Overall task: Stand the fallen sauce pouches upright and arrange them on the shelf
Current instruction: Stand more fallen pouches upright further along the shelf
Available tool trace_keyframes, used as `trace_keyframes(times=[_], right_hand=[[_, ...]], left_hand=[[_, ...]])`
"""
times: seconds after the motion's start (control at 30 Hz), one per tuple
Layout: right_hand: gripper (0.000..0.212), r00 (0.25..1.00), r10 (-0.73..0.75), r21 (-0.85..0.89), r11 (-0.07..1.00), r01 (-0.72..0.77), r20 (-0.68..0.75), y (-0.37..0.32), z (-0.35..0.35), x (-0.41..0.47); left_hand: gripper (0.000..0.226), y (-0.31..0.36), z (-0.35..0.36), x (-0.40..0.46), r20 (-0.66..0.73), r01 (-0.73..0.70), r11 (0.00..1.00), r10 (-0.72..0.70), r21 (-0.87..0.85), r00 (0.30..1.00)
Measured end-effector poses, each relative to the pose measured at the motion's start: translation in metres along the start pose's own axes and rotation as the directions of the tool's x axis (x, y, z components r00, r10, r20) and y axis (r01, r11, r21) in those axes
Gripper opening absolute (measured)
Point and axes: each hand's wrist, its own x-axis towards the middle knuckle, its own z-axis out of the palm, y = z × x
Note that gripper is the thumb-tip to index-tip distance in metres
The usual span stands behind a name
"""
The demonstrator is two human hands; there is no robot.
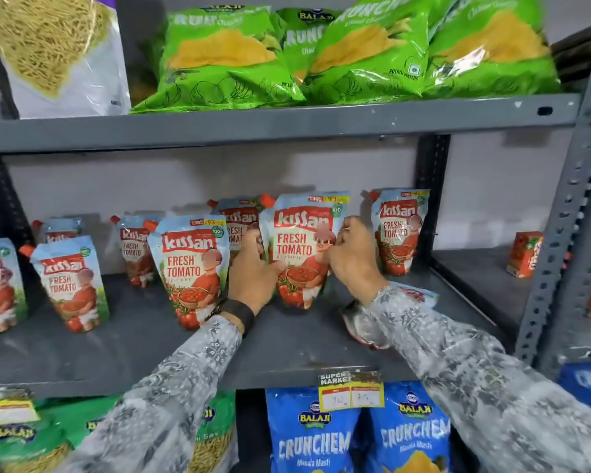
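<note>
Several Kissan tomato ketchup pouches stand on the grey middle shelf. An upright pouch in the middle is held from both sides: my left hand presses its left edge and my right hand grips its right edge. To its left stands another pouch. One pouch is upright at the right by the post. A fallen pouch lies flat on the shelf under my right forearm, partly hidden. More upright pouches fill the left side.
Green chip bags and a white snack bag sit on the upper shelf. Blue Crunchem bags hang below, behind a price tag. A dark upright post stands at the back right. Red cartons occupy the neighbouring rack.
</note>
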Motion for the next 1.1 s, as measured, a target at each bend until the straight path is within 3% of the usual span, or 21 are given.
trace_keyframes(times=[0.13, 0.4, 0.5, 0.57, 0.6, 0.7, 0.77, 0.87, 0.97, 1.0, 1.1], right_hand=[[0.047, 1.0, -0.027, -0.082, 0.996, 0.027, 0.004, 0.031, 0.01, -0.007], [0.058, 0.996, 0.007, -0.106, 0.994, 0.003, 0.09, 0.022, 0.008, -0.012], [0.055, 0.987, -0.032, -0.059, 0.997, 0.041, 0.155, 0.01, -0.011, -0.017], [0.055, 0.99, -0.119, -0.058, 0.991, 0.124, 0.077, 0.006, -0.034, -0.02], [0.054, 0.986, -0.166, -0.081, 0.983, 0.166, -0.001, 0.006, -0.048, -0.022], [0.041, 0.961, -0.204, -0.146, 0.973, 0.178, -0.189, 0.026, -0.087, -0.026], [0.041, 0.964, -0.128, -0.162, 0.983, 0.091, -0.235, 0.042, -0.107, -0.03], [0.064, 0.968, 0.039, -0.131, 0.989, -0.073, -0.247, 0.066, -0.122, -0.035], [0.093, 0.946, 0.239, 0.066, 0.971, -0.23, -0.218, 0.087, -0.12, -0.037], [0.092, 0.927, 0.326, 0.205, 0.935, -0.288, -0.186, 0.088, -0.12, -0.039], [0.055, 0.873, 0.485, 0.507, 0.764, -0.4, -0.042, 0.09, -0.122, -0.038]], left_hand=[[0.059, -0.035, 0.014, -0.005, 0.047, 0.02, 1.0, -0.021, 0.023, 0.999], [0.071, -0.047, 0.019, 0.0, 0.091, 0.115, 0.99, -0.108, -0.079, 0.99], [0.069, -0.042, 0.019, -0.013, -0.076, 0.126, 0.989, -0.131, -0.073, 0.988], [0.049, -0.035, 0.021, -0.029, -0.229, 0.125, 0.991, -0.132, -0.047, 0.964], [0.037, -0.03, 0.025, -0.037, -0.241, 0.111, 0.993, -0.119, -0.046, 0.963], [0.013, -0.011, 0.046, -0.056, -0.047, 0.031, 0.997, -0.034, -0.067, 0.998], [0.015, 0.007, 0.064, -0.061, 0.157, -0.056, 0.996, 0.066, -0.065, 0.985], [0.034, 0.032, 0.095, -0.045, 0.37, -0.177, 0.982, 0.139, 0.069, 0.918], [0.05, 0.05, 0.119, -0.02, 0.502, -0.122, 0.943, -0.054, 0.311, 0.863], [0.056, 0.055, 0.124, -0.013, 0.536, -0.104, 0.911, -0.139, 0.398, 0.833], [0.063, 0.064, 0.134, -0.008, 0.598, -0.085, 0.826, -0.328, 0.557, 0.731]])
